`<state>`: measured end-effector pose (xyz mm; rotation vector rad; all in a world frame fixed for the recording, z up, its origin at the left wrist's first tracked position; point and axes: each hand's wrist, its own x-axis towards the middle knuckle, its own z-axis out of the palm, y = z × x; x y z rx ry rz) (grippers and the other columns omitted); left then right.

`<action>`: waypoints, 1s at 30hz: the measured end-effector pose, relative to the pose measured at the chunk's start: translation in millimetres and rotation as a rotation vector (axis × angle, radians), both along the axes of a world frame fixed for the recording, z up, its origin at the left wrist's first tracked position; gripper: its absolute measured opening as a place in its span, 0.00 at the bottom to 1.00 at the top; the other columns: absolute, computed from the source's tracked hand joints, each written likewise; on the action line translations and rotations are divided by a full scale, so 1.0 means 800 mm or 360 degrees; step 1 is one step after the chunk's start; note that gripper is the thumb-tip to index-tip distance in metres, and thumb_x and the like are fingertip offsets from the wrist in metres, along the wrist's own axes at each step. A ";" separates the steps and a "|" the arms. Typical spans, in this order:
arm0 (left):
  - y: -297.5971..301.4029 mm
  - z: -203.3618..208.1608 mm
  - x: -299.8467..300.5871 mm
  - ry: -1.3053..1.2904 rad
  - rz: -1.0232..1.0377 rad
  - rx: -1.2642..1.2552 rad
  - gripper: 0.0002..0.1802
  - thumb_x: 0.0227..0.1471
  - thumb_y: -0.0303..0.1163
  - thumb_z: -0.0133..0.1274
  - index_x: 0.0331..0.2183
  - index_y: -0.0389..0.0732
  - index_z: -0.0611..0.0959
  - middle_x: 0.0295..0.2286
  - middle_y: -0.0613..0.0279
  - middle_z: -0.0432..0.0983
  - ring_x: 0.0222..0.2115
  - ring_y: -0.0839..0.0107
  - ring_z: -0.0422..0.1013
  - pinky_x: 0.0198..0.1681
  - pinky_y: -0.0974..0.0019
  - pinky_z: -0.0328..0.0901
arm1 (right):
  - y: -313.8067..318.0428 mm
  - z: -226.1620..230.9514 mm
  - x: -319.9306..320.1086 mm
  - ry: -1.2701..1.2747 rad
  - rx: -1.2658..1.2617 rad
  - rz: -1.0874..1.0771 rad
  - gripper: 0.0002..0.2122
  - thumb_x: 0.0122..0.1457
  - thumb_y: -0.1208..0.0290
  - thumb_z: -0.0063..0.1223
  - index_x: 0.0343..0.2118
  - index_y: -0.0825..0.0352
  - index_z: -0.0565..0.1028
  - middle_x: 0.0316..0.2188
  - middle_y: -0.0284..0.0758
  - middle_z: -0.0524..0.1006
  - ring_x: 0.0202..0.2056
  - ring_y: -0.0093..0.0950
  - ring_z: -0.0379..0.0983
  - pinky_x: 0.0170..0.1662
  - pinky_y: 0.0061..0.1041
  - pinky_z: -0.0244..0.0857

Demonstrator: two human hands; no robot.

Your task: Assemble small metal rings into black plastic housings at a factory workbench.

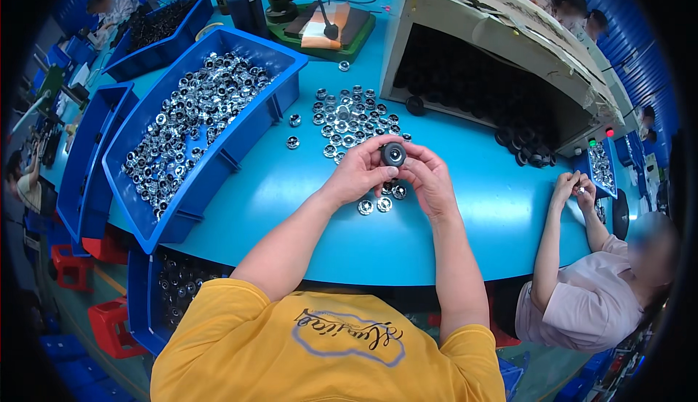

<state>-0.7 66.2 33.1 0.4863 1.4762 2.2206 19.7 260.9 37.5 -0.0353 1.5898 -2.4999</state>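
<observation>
Between both hands, above the blue tabletop (291,216), I hold a small black wheel (393,154) with a shiny metal hub at its centre. My left hand (361,167) grips it from the left, thumb below and fingers behind. From the other side, the fingertips of my right hand (427,176) press on its edge. Loose silvery hubs (342,120) lie scattered on the table just beyond my hands. A few more hubs (366,206) rest below them, nearer to me.
A blue bin (291,85) full of silvery hubs stands at left. At back right, a large open box (396,60) holds black tyres (523,144), some spilling out. A press (320,27) stands behind. At right, a co-worker's hands (571,187) work beside a small blue tray (602,165).
</observation>
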 end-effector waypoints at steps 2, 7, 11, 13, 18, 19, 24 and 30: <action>0.000 -0.002 0.000 -0.0015 0.0007 0.0031 0.32 0.57 0.20 0.58 0.61 0.40 0.70 0.44 0.61 0.79 0.38 0.73 0.79 0.26 0.73 0.72 | 0.000 -0.003 -0.001 -0.0008 0.0019 0.0005 0.16 0.64 0.76 0.57 0.53 0.73 0.76 0.45 0.40 0.81 0.43 0.27 0.80 0.48 0.28 0.77; 0.001 0.001 0.001 -0.0027 -0.0024 0.0120 0.31 0.57 0.21 0.60 0.60 0.40 0.70 0.44 0.61 0.78 0.41 0.71 0.78 0.27 0.72 0.74 | 0.000 -0.004 0.000 0.0019 0.0057 -0.0021 0.15 0.63 0.76 0.57 0.53 0.72 0.76 0.44 0.38 0.81 0.39 0.24 0.79 0.44 0.24 0.77; 0.000 0.000 -0.001 -0.0022 -0.0051 0.0115 0.31 0.56 0.22 0.60 0.60 0.40 0.70 0.44 0.61 0.78 0.41 0.71 0.78 0.28 0.71 0.74 | 0.003 -0.006 0.000 0.0057 0.0096 -0.0027 0.15 0.63 0.76 0.58 0.52 0.72 0.77 0.43 0.37 0.82 0.37 0.22 0.79 0.41 0.22 0.76; 0.000 0.000 -0.001 -0.0014 -0.0056 0.0111 0.31 0.56 0.22 0.60 0.60 0.41 0.70 0.44 0.61 0.77 0.41 0.72 0.77 0.29 0.71 0.75 | 0.004 -0.006 0.000 0.0076 0.0120 -0.0033 0.15 0.62 0.75 0.59 0.52 0.72 0.77 0.42 0.37 0.82 0.37 0.22 0.78 0.40 0.22 0.75; 0.000 0.004 0.002 -0.0036 -0.0050 0.0107 0.31 0.55 0.21 0.60 0.60 0.41 0.71 0.44 0.61 0.78 0.40 0.71 0.77 0.29 0.69 0.75 | 0.004 -0.002 0.003 0.0115 0.0171 -0.0068 0.14 0.62 0.74 0.60 0.50 0.71 0.78 0.40 0.35 0.82 0.35 0.21 0.77 0.38 0.21 0.74; 0.000 0.007 0.003 -0.0033 -0.0051 0.0108 0.31 0.55 0.21 0.60 0.59 0.41 0.71 0.44 0.61 0.78 0.41 0.71 0.77 0.29 0.69 0.75 | 0.004 -0.001 0.002 0.0127 0.0188 -0.0089 0.14 0.62 0.74 0.60 0.50 0.71 0.78 0.39 0.35 0.82 0.35 0.21 0.77 0.38 0.21 0.73; -0.004 0.024 0.013 0.0162 0.0323 -0.0263 0.28 0.52 0.18 0.60 0.55 0.40 0.76 0.41 0.61 0.78 0.38 0.74 0.77 0.33 0.70 0.74 | 0.020 -0.007 -0.007 0.0188 0.0381 -0.0413 0.11 0.63 0.73 0.60 0.47 0.71 0.80 0.35 0.32 0.81 0.28 0.17 0.73 0.33 0.20 0.71; -0.118 0.045 0.054 0.0976 0.0861 -0.1431 0.31 0.43 0.19 0.65 0.52 0.40 0.78 0.39 0.56 0.77 0.40 0.61 0.77 0.46 0.61 0.72 | 0.057 -0.022 -0.022 0.0207 0.0474 -0.0757 0.10 0.63 0.73 0.59 0.45 0.71 0.80 0.31 0.30 0.80 0.25 0.15 0.70 0.30 0.19 0.68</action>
